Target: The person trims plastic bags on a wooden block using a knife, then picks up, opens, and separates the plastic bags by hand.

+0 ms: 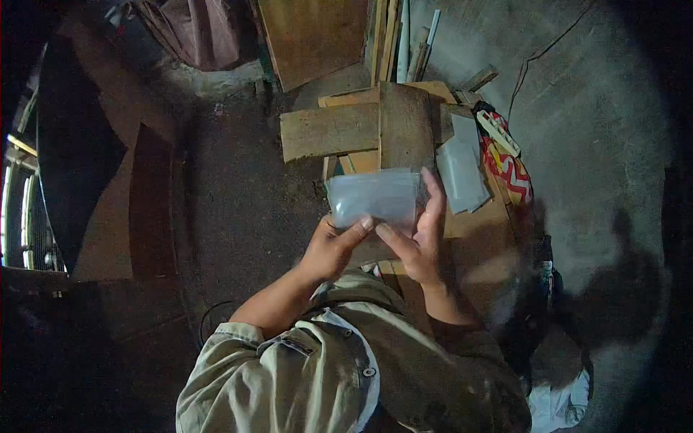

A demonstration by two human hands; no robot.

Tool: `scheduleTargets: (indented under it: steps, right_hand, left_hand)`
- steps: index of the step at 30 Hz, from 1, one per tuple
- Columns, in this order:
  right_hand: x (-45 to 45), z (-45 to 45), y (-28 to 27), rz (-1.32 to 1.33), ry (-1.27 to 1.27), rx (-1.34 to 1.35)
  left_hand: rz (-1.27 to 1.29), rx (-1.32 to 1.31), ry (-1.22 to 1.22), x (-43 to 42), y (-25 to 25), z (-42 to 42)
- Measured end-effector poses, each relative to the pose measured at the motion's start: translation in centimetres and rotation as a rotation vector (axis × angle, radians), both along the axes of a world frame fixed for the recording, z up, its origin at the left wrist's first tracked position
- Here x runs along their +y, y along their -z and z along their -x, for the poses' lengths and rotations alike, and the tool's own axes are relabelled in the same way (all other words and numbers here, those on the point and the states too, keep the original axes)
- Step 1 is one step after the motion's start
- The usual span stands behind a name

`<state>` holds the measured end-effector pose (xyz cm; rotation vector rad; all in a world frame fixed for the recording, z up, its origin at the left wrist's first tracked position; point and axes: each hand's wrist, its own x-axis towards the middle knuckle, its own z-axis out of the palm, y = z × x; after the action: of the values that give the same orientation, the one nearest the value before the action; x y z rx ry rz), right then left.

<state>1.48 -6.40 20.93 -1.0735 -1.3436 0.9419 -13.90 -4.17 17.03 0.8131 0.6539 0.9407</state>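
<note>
A stack of clear plastic sleeves (375,195) is held up in front of my body, shiny and somewhat see-through. My left hand (333,247) grips its lower left corner, thumb on top. On the other side my right hand (419,242) holds the right edge, with the thumb on the near face and the fingers upright along the side. Both thumbs nearly meet at the lower edge. More flat translucent plastic sheets (460,173) lie to the right, beyond my right hand. Wooden boards (404,123) sit just past the stack.
A power strip (498,133) rests on a red patterned bag (514,173) at the right. Cardboard (476,245) lies below the sheets. Wood strips and pipes (404,43) lean at the back beside a brown panel (314,36). A dark cable (523,65) runs along the concrete.
</note>
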Motion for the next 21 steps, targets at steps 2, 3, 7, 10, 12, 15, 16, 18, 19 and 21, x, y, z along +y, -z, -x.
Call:
scheduleTargets:
  steps: [2,3,7,10,12,15,16,18,19,21]
  right_hand:
    - [0.0,-0.2,1.7,0.037,-0.052,0.234]
    - [0.1,-0.9,3.0,0.083,-0.094,0.116]
    - [-0.9,-2.4,5.7,0.158,-0.211,0.029]
    - [-1.5,-2.6,3.6,0.137,-0.272,-0.026]
    - [-1.7,-3.5,3.3,0.04,-0.326,0.215]
    - [-2.2,-4.4,2.5,0.102,-0.198,0.182]
    - [-2.4,-4.4,2.1,0.133,-0.136,0.165]
    - [-2.1,-3.8,0.4,0.075,-0.121,0.216]
    - [-1.9,-3.4,-0.8,0.081,-0.108,0.278]
    - [-2.2,-3.0,-1.3,0.064,-0.019,0.314]
  left_hand:
    - [0.062,-0.045,0.006,0.3,-0.3,0.2]
    - [0.041,0.011,-0.049,0.5,0.0,0.3]
    - [-0.085,0.036,-0.122,1.0,-0.4,0.7]
    - [-0.049,0.02,-0.099,0.1,-1.5,1.0]
    - [-0.143,0.072,-0.033,-0.2,-0.5,1.5]
    - [-0.205,0.081,-0.016,-0.6,-0.3,1.6]
    - [-0.224,0.069,-0.005,-0.7,-0.4,1.6]
    - [-0.232,0.079,0.002,-1.0,-1.0,1.7]
    - [-0.262,0.093,0.022,-1.2,-0.9,1.8]
    - [-0.323,0.149,0.073,-1.2,-0.9,2.3]
